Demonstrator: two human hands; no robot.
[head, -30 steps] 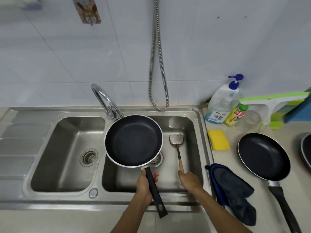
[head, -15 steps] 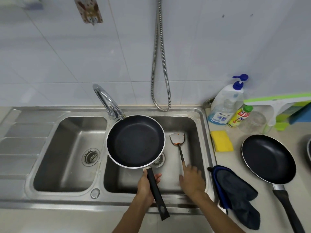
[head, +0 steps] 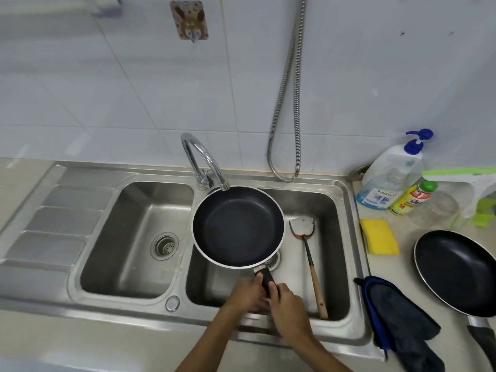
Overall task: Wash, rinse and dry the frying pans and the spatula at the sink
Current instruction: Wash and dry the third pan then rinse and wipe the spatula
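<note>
A black frying pan (head: 237,226) with a silver rim hangs level over the right basin of the steel sink (head: 349,224), just under the tap spout (head: 204,162). Both hands are on its black handle: my left hand (head: 245,294) grips it from the left, my right hand (head: 288,304) curls round it from the right. The metal spatula (head: 308,253) with a wooden handle lies free in the right basin, its blade stained red. A second black frying pan (head: 456,272) rests on the counter at the right.
A yellow sponge (head: 379,240) lies on the counter beside the sink. Behind it stand a soap pump bottle (head: 389,181), a yellow detergent bottle (head: 410,197) and a glass jar (head: 434,208). A dark blue cloth (head: 397,326) hangs over the counter's front edge.
My right hand let go of the spatula, which now lies in the basin, and moved left onto the pan handle beside my left hand. The pan stays over the right basin.
</note>
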